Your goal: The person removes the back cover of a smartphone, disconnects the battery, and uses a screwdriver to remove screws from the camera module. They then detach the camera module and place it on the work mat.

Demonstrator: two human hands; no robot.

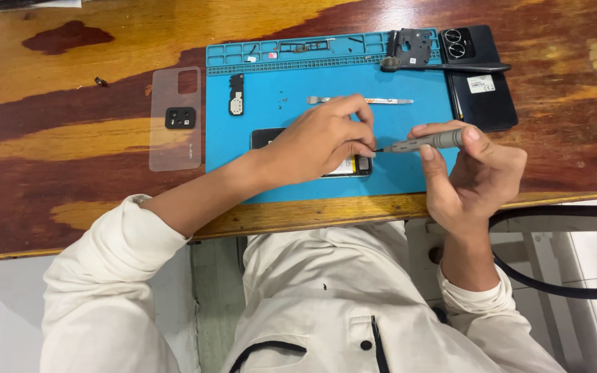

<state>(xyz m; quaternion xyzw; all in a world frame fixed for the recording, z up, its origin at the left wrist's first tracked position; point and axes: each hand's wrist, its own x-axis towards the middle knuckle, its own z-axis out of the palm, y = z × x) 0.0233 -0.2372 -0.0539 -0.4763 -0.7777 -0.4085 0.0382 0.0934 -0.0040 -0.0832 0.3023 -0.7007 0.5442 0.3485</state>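
The right hand (pixel 475 169) grips a grey screwdriver (pixel 426 142) in closed fingers, holding it almost level with its tip pointing left toward the left hand's fingertips. The left hand (pixel 323 138) lies curled over an opened phone (pixel 354 166), fingers pinched together at the driver's tip; whether they hold anything small there, I cannot tell. The phone lies flat on a blue mat (pixel 409 176), mostly hidden under that hand, near the mat's front edge. Just beyond the left hand lies a thin metal pry tool (pixel 381 101). Further back, the mat's tray compartments hold small parts, with a dark inner cover (pixel 412 45) and black tweezers (pixel 450 67) at the right. A black back panel (pixel 481 86) rests off the mat's right edge. To the left, a small black module (pixel 236 93) sits on the mat, and a clear case (pixel 175 121) lies on the wooden table (pixel 70 145).
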